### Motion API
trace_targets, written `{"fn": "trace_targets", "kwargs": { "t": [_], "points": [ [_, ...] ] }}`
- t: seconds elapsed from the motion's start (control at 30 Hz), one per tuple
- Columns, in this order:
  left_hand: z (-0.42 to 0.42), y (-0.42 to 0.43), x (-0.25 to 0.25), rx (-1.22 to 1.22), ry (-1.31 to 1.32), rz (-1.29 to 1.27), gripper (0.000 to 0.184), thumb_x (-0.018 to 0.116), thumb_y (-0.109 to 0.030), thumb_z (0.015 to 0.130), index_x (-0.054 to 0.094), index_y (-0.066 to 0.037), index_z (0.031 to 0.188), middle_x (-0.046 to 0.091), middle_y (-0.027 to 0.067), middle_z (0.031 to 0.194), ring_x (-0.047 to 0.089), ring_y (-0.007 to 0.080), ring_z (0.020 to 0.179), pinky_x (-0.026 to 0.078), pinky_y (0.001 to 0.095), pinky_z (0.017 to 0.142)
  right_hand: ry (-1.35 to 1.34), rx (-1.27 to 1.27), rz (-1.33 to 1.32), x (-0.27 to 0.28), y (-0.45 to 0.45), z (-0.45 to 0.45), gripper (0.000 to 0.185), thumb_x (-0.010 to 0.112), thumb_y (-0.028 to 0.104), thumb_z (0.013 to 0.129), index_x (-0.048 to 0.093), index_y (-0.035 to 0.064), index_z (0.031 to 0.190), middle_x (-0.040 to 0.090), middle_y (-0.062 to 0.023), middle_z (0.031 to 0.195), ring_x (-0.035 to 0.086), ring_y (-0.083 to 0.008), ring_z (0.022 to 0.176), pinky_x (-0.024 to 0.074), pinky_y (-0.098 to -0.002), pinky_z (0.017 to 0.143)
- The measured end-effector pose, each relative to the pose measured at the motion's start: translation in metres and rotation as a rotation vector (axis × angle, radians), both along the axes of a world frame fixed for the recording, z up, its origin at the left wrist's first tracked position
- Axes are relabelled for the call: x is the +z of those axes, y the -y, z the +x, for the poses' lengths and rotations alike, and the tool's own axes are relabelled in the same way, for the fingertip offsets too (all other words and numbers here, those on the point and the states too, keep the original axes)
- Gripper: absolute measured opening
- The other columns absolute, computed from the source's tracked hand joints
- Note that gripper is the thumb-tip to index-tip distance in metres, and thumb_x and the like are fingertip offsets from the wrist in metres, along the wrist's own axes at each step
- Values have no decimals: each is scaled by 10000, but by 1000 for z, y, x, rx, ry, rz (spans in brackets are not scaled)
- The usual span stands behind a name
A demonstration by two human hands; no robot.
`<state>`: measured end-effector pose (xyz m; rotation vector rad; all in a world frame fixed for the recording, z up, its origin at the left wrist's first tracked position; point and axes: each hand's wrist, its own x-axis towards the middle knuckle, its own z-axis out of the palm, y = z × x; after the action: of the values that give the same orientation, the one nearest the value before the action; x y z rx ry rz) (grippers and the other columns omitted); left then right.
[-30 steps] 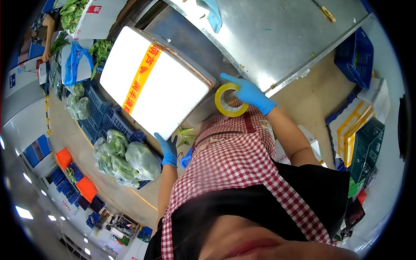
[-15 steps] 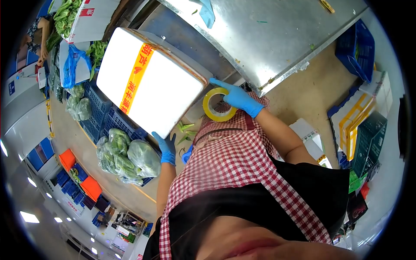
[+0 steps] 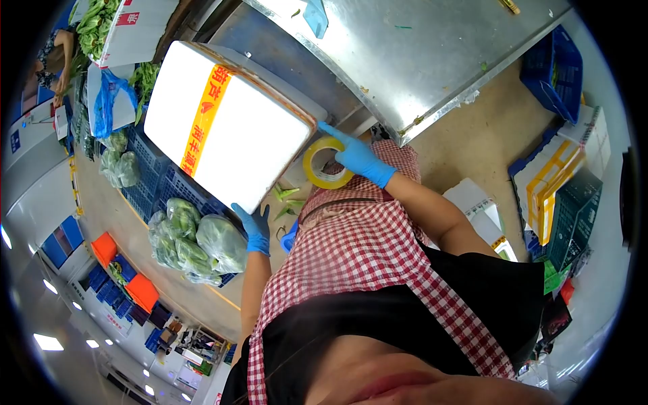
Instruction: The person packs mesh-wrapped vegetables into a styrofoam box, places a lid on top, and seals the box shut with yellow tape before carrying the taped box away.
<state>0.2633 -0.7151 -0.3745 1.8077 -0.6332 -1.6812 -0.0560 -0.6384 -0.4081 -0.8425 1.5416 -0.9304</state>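
Note:
A white foam box (image 3: 236,148) with a yellow tape band bearing red characters lies in front of me, tilted in view. My left hand (image 3: 252,228), in a blue glove, is at the box's near left corner; its fingers are spread and touch the box, the thumb standing apart. In a matching glove, my right hand (image 3: 361,158) grips a roll of yellow packing tape (image 3: 310,165). Its index finger stretches out to the box's near right corner. Part of the tape roll is covered by the fingers. What supports the box underneath is hidden.
A metal table (image 3: 432,67) with scraps on it stands ahead to the right. Bagged green vegetables (image 3: 219,243) rest on blue crates (image 3: 145,175) at left. A blue crate (image 3: 563,77) and flattened boxes (image 3: 550,182) stand right. Another person's arm (image 3: 64,61) shows far left.
My right hand and the tape roll have shifted left, closer in against the box's edge. The box and my left hand appear slightly further left, with the view itself shifting a little too.

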Motion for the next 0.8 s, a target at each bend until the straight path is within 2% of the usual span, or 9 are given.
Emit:
{"fn": "trace_targets", "kwargs": {
  "t": [0.2, 0.27, 0.3, 0.33, 0.4, 0.47, 0.53, 0.57, 0.8],
  "points": [
    [-40, -37, 15, 261, -87, 168, 906, 410, -739, 741, 213, -119, 1372, 295, 141, 1360, 298, 333, 1243, 292, 518, 993, 333, -149, 31, -12, -3, 20, 884, 471, -106, 685, 75, 142, 1435, 390, -177, 1325, 506, -227, 1008, 410, -267, 856],
    [-67, -56, 26, -339, -293, 90, 754, 502, -511, 819, 229, -74, 1369, 304, 162, 1369, 341, 336, 1226, 322, 453, 998, 205, -114, -170, -25, 7, 23, 925, 513, -83, 666, 6, 77, 1424, 347, -185, 1338, 448, -264, 1125, 387, -292, 931],
    [-90, -55, 11, -418, -279, -10, 673, 551, -371, 828, 276, -39, 1345, 340, 151, 1351, 390, 287, 1198, 356, 404, 982, 108, -54, -132, -39, 9, 25, 897, 477, -109, 645, 48, 50, 1417, 252, -196, 1393, 388, -263, 1203, 341, -308, 997],
    [-114, -54, -4, -489, -263, -113, 602, 600, -230, 838, 322, -4, 1322, 376, 140, 1334, 439, 238, 1169, 390, 355, 965, 78, 21, -47, -64, 9, 20, 905, 584, -42, 664, 77, 31, 1409, 346, -188, 1328, 438, -256, 1142, 420, -307, 924],
    [-133, -35, -27, -173, -468, -22, 526, 700, -178, 740, 491, 19, 1181, 593, 121, 1075, 593, 204, 915, 484, 319, 812, 104, 81, -13, -63, 17, 14, 898, 549, -73, 646, 77, 22, 1404, 379, -195, 1308, 480, -257, 1096, 426, -310, 916],
    [-133, -39, -51, -478, -102, -39, 504, 722, -239, 654, 594, 45, 1049, 628, 178, 987, 609, 249, 865, 482, 332, 777, 358, 67, -44, -49, 10, 5, 940, 650, -22, 651, 87, 33, 1402, 481, -164, 1179, 529, -250, 988, 499, -299, 768],
    [-143, -49, -41, -422, 56, -73, 466, 688, -185, 604, 607, 30, 1009, 622, 196, 975, 601, 284, 865, 475, 350, 765, 252, 157, 93, -17, 15, -2, 891, 608, -46, 696, 78, 41, 1407, 429, -176, 1230, 516, -246, 1005, 490, -309, 770],
    [-144, -55, -29, -352, 125, -50, 395, 666, -150, 607, 608, 21, 959, 622, 189, 923, 596, 279, 858, 473, 353, 759, 288, 165, 2, -55, 9, -6, 917, 610, -56, 689, 45, 29, 1407, 469, -165, 1191, 531, -239, 971, 469, -313, 799],
    [-137, -80, -36, -50, 80, -157, 375, 640, -147, 655, 559, -5, 992, 609, 153, 880, 583, 234, 802, 463, 339, 720, 174, 567, 227, -39, 40, -6, 446, 629, 13, 700, 477, -35, 1116, 577, -118, 994, 561, -211, 869, 462, -309, 731]
  ]
}}
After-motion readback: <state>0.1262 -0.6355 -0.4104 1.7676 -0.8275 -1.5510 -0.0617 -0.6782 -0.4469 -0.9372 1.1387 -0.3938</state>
